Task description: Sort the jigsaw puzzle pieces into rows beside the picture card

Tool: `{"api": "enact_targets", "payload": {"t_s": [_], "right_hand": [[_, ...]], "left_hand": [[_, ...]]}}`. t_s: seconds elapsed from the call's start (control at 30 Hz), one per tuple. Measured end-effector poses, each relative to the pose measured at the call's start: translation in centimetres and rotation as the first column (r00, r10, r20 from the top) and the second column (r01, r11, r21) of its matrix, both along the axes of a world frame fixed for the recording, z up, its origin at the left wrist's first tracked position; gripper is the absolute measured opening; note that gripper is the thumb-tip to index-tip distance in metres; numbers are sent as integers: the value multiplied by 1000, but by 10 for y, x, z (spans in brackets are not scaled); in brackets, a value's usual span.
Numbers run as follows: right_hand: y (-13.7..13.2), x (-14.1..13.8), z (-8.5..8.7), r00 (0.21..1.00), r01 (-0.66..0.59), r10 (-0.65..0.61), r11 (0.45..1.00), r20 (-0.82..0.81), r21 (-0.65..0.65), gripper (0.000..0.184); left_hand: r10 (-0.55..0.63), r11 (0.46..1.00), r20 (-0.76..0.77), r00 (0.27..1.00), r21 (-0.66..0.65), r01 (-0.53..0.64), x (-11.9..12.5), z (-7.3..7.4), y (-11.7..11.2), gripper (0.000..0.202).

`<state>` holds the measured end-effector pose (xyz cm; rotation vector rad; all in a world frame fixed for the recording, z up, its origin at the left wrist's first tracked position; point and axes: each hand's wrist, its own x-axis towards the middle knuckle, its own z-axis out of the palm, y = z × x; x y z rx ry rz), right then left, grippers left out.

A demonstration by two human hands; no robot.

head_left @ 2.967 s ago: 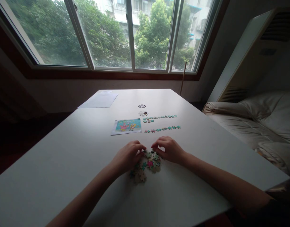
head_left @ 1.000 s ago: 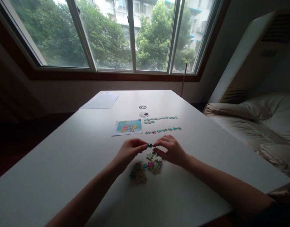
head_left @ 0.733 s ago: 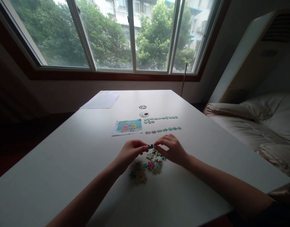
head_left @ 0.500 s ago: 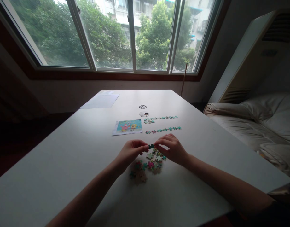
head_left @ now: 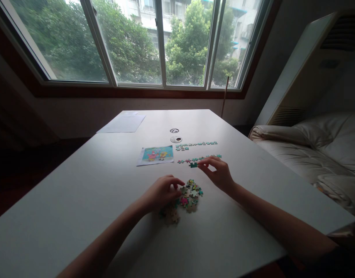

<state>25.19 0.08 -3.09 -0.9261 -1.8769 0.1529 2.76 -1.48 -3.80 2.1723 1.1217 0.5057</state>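
Observation:
My right hand (head_left: pixel 217 172) pinches a small green puzzle piece (head_left: pixel 193 165) and holds it just above the table, near the nearer row of joined pieces (head_left: pixel 199 158). My left hand (head_left: pixel 161 191) rests with curled fingers on the left edge of a loose pile of puzzle pieces (head_left: pixel 185 197); whether it holds one is hidden. A second row of joined pieces (head_left: pixel 196 144) lies farther back. The colourful reference picture (head_left: pixel 156 154) lies flat to the left of both rows.
The white table (head_left: pixel 108 181) ends close on the right, beside a cream cushioned sofa (head_left: pixel 316 146). A sheet of paper (head_left: pixel 121 123) lies at the far left. Two round cable holes (head_left: pixel 175 135) sit behind the picture. Windows span the back wall.
Both hands held the green piece together above the pile. Now my right hand has carried it forward to the nearer row, and my left hand has dropped onto the pile.

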Motion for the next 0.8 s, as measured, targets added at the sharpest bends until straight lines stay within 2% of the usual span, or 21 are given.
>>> {"api": "enact_targets", "payload": {"t_s": [0.23,0.33,0.53,0.63,0.8], "right_hand": [[2,0,-2,1000,-3,3,1000,25,-20,8],[13,2,-1,994,26,-22,999,104,-42,8],[66,16,-4,969,112,-65,976,238,-187,12],[98,21,-8,952,243,-155,907,265,-345,15],[135,22,-17,939,288,-151,836,310,-467,21]], "left_hand": [[2,1000,-24,1000,19,-1,1,-1,-1,24],[12,1000,-28,1000,22,-12,1,0,-2,22],[16,1000,-65,998,15,-15,0,1,-2,19],[15,1000,-71,997,22,-13,0,-1,-1,18],[17,1000,-73,997,5,-16,-2,-3,-1,17]]}}
